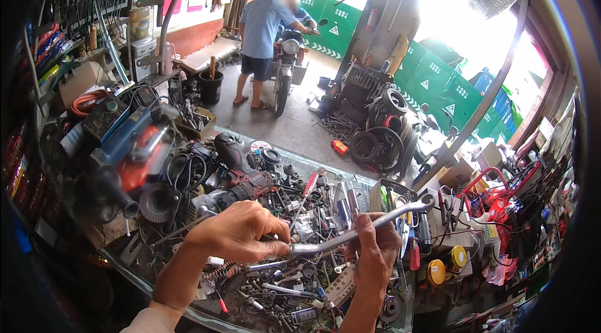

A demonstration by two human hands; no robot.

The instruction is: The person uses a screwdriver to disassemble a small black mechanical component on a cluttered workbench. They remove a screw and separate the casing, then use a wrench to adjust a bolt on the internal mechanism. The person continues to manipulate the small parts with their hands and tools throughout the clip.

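A long, bent steel wrench [325, 242] lies across both my hands, its open jaw raised at the right end. My left hand [241, 233] has its fingers closed round the left end, which they partly hide. My right hand [372, 251] grips the shaft farther right, thumb on top. Beneath and behind them, the cluttered glass-topped bench [141, 270] holds sockets, bolts, springs and hand tools. A dark red power tool [244, 186] sits just beyond my left hand, and a red-handled screwdriver [310, 184] is farther back.
A person in a blue shirt [260, 29] stands at a motorcycle [282, 85] with another person behind it. Tyres [364, 145] are piled by the pillar. Tools, cords and boxes crowd the left side, and yellow-lidded tins [437, 270] and a red-framed object [485, 186] the right.
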